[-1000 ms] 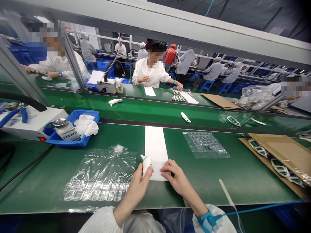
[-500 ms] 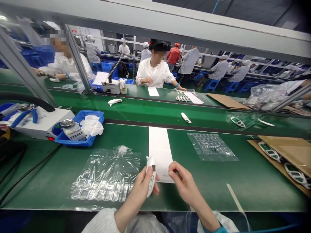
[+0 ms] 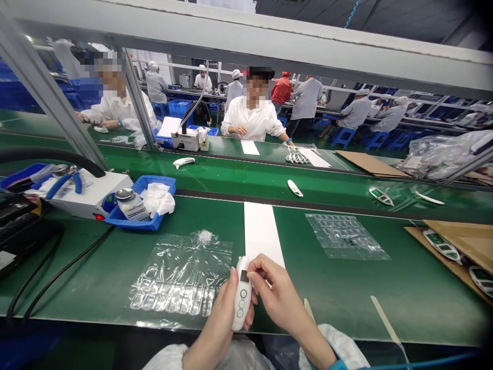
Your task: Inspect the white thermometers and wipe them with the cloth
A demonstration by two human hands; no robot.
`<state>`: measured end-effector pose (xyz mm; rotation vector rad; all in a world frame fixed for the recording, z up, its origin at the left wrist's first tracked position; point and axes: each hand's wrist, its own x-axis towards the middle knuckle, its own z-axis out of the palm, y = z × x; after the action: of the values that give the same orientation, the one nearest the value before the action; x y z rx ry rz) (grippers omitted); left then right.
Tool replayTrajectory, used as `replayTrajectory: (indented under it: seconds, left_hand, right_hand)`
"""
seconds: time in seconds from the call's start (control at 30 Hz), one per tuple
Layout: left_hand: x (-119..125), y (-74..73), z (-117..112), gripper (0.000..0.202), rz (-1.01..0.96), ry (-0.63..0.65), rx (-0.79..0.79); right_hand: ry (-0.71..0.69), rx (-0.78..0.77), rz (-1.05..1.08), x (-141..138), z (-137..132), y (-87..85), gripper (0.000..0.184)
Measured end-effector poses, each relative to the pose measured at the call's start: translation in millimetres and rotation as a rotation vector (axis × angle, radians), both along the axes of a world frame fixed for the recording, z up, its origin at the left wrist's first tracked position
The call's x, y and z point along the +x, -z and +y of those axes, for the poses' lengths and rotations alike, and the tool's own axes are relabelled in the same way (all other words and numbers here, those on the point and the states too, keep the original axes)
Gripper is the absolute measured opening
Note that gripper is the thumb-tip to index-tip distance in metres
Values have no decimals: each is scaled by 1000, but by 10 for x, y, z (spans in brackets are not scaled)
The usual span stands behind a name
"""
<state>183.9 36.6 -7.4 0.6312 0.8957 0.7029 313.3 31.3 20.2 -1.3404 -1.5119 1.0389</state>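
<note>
Green assembly bench (image 3: 346, 293) | left hand (image 3: 219, 318) gripping white handheld device (image 3: 242, 293) | right hand (image 3: 277, 293) touching its top | markings unreadable

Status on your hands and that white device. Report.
Left hand cradling white handheld device, display and three buttons up. Right hand fingertips on its top end. White paper strip ahead; clear plastic sheet to the left.

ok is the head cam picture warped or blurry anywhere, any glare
Head view: the long grey overhead beam bows from wide-angle distortion; the clear plastic bag on the green conveyor belt shows bright glare; the face of the white-coated co-worker is pixelated; the white plastic handheld device looks sharp.
</note>
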Motion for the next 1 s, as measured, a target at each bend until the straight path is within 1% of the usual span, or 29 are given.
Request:
replayTrajectory:
  seconds: [0.13, 0.4, 0.6, 0.67, 0.73, 0.8, 0.87, 0.93, 1.0]
  left_hand:
    - [-20, 31, -14, 63, -2, 3, 18]
    - [-45, 48, -29, 72, 13, 6, 26]
    - [-55, 54, -56, 71, 22, -1, 34]
    - [-46, 63, -61, 68, 37, -9, 63]
    - [-31, 81, -56, 59, 66, -19, 123]
    - [-17, 107, -44, 52, 115, -27, 177]
    - [-18, 130, -32, 51, 161, -29, 189]
    - [-42, 138, -27, 56, 178, -14, 175]
    - [-88, 123, -29, 61, 206, 39, 152]
  right_hand:
    - [8, -8, 13, -31, 14, 9, 15]
    - [-1, -35, 25, -49, -4, 36, 17]
    - [23, 4, -65, -59, -20, 56, 19]
    - [37, 2, -66, -69, -36, 83, 19]
    - [50, -22, -2, -82, -47, 126, 18]
    - [48, -80, 130, -95, -48, 171, 16]
    - [47, -110, 253, -101, -38, 192, 16]
    - [49, -50, 272, -96, -24, 168, 15]
    - [10, 49, 188, -85, -8, 103, 15]
